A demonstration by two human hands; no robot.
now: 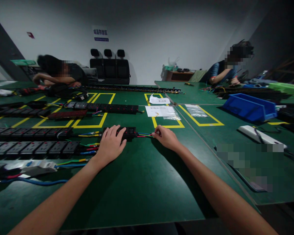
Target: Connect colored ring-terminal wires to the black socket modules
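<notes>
My left hand [112,142] lies with its fingers spread over a black socket module [131,131] on the green table. Out of the module's right end run several coloured wires [144,134], among them blue, green and red ones. My right hand [166,137] pinches these wires near their far ends, and its fingers hide the tips. Left of my left hand lie rows of black socket strips [36,148], with ring-ended wires [91,134] sticking out of their right ends.
Papers [156,111] and a clear plastic bag [196,110] lie beyond my hands. On the right are a blue bin [250,107], a white power strip [259,137] and a partly blurred flat object [247,173]. Two people [63,73] sit across the table, one at each side.
</notes>
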